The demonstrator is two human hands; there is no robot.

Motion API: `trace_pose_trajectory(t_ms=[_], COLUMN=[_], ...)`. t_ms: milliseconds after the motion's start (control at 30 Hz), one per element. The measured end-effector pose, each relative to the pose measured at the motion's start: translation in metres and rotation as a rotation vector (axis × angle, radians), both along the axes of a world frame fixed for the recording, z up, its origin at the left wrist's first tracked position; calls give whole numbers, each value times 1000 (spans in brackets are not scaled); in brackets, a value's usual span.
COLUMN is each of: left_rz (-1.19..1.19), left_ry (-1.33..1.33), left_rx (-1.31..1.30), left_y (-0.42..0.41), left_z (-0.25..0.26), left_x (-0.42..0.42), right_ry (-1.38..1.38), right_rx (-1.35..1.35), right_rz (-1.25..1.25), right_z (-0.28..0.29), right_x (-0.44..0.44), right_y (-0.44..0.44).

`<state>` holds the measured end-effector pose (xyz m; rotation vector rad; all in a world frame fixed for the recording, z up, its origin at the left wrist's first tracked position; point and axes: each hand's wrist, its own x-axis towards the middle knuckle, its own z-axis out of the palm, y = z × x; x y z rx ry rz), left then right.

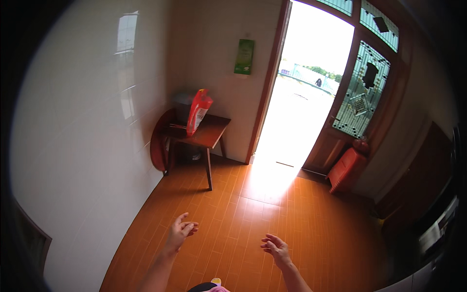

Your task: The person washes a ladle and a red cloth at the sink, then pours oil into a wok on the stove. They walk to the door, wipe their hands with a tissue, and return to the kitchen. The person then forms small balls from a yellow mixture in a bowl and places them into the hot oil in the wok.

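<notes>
My left hand [180, 231] is held out over the wood-look floor [226, 222] with its fingers apart and nothing in it. To the right, my right hand [276, 248] is also in the air, empty, its fingers loosely curled and apart. Neither hand touches anything. Beyond the left hand stands a small dark wooden table [209, 133] against the wall. On it a red plastic bag [199, 111] with printing stands upright beside a grey bucket-like container [181, 106], which the bag partly hides.
A round red tabletop [159, 146] leans by the wall behind the table. Ahead, an open doorway [292, 120] lets in bright sunlight. Right of it is a wooden door leaf with patterned glass [359, 98], and stacked red plastic stools [346, 169] stand below. A green calendar-like sheet [244, 56] hangs on the wall.
</notes>
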<state>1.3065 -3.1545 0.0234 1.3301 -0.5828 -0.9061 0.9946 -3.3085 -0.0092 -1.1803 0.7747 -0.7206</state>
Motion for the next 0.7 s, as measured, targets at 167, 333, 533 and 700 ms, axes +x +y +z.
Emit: trace_pose_trajectory(t_ms=[167, 333, 533, 700], left_rz=[-220, -218, -98, -25], left_ry=[0, -77, -42, -125], left_rx=[-54, -132, -29, -14], left_y=[-189, -326, -437, -528], left_z=[-2, -4, 13, 54], left_x=[39, 96, 181, 252], right_ry=[19, 77, 3, -89], right_rx=[46, 85, 25, -79], right_rz=[-187, -231, -12, 260], right_z=[9, -24, -2, 35], right_x=[18, 54, 182, 340], right_y=[-123, -256, -435, -562])
